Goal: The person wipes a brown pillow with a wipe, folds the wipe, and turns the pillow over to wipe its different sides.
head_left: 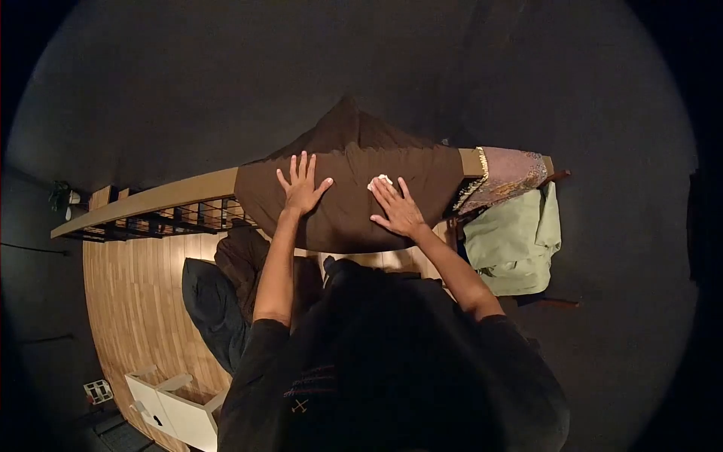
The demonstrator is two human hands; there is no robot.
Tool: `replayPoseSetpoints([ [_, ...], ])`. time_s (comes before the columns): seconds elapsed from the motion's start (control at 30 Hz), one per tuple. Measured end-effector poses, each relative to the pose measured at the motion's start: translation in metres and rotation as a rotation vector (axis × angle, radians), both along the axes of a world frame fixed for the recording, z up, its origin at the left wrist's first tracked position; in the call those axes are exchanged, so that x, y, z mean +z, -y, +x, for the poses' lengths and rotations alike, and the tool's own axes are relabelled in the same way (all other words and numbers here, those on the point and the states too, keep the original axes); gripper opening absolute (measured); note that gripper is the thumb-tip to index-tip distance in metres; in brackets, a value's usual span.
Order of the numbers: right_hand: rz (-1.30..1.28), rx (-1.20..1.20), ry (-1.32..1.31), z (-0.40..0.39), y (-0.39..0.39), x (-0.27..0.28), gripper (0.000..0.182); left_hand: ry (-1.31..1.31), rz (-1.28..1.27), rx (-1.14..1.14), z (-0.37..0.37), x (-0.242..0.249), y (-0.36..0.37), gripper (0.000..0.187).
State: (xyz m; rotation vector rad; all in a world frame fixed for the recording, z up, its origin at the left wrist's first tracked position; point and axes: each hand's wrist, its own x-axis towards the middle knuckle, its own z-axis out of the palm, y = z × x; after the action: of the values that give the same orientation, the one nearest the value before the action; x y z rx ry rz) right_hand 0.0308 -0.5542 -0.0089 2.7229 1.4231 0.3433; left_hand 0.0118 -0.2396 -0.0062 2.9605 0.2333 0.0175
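Fabric (346, 207) leaves free room between splayed left hand (303, 193) and right hand (401, 214) flat over wad (386, 178).

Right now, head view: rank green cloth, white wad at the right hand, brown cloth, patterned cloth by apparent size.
Largest to smallest:
1. brown cloth
2. green cloth
3. patterned cloth
4. white wad, partly hidden by fingers; visible part only

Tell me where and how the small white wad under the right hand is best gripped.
Probably pinch the white wad's crumpled edge, coming from the far side: it shows beyond the fingertips, while the right hand covers its near part. The brown cloth lies beneath, so a shallow pinch seems best.
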Motion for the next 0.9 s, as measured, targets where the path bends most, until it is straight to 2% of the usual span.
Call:
replayPoseSetpoints([
  [0.13, 0.042, 0.187, -0.23, -0.032, 0.008, -0.031, 0.081, 0.026, 0.012, -0.02, 0.0, -0.002, -0.004, 0.093],
  [0.23, 0.02, 0.296, -0.256, -0.036, 0.041, -0.056, 0.08, 0.015, 0.001, -0.013, 0.002, -0.001, -0.004, 0.092],
  [0.3, -0.08, -0.099, -0.024, -0.023, 0.052, -0.051, 0.081, -0.003, -0.002, -0.019, 0.001, 0.0, -0.005, 0.092],
  [0.37, 0.031, -0.392, 0.12, -0.008, 0.056, -0.031, 0.082, -0.013, 0.002, -0.02, 0.0, 0.002, -0.006, 0.092],
  [0.4, 0.033, -0.402, 0.114, -0.013, 0.055, -0.033, 0.082, -0.025, 0.0, -0.02, -0.001, 0.003, -0.006, 0.092],
  [0.47, 0.269, -0.451, -0.046, -0.025, 0.052, -0.041, 0.082, -0.043, -0.007, -0.025, 0.001, 0.004, -0.005, 0.092],
  [0.5, 0.271, -0.468, -0.05, -0.034, 0.056, -0.046, 0.082, -0.049, -0.004, -0.042, 0.003, 0.005, -0.006, 0.092],
  [0.63, 0.132, -0.226, -0.305, -0.077, 0.074, -0.066, 0.082, -0.053, -0.002, -0.031, 0.004, -0.001, -0.01, 0.093],
  [0.7, 0.1, -0.449, -0.126, -0.043, 0.078, -0.065, 0.082, -0.069, -0.008, -0.033, 0.005, 0.0, -0.009, 0.093],
  [0.73, 0.167, -0.511, -0.059, -0.027, 0.077, -0.039, 0.081, -0.08, -0.01, -0.028, 0.006, 0.002, -0.009, 0.092],
  [0.8, 0.297, -0.618, 0.03, 0.008, 0.072, -0.021, 0.08, -0.097, -0.013, -0.015, 0.004, 0.004, -0.008, 0.092],
  [0.9, 0.252, -0.713, 0.059, 0.012, 0.066, -0.02, 0.08, -0.099, -0.005, -0.015, 0.001, 0.0, -0.007, 0.092],
])
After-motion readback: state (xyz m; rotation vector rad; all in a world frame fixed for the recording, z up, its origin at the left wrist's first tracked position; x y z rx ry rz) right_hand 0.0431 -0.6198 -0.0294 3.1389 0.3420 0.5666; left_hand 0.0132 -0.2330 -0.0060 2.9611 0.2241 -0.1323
